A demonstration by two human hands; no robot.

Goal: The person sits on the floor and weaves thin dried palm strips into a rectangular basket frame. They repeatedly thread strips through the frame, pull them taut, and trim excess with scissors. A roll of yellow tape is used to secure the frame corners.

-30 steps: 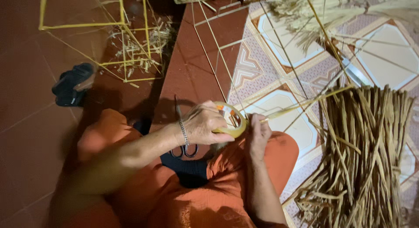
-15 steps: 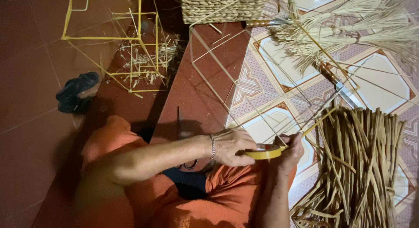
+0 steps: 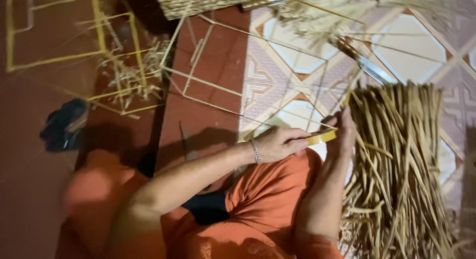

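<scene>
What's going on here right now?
A person in orange sits on a tiled floor. The left hand and right hand hold a yellow tape roll between them, against a thin wire frame. A pile of dried straw lies by the right hand. More frames and a woven basket sit farther off. The picture is blurred, so the exact grip is unclear.

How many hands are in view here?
2: left hand pinching the flat yellow strip; right hand gripping its other end beside the dried reed bundle. None seem hidden.
</scene>
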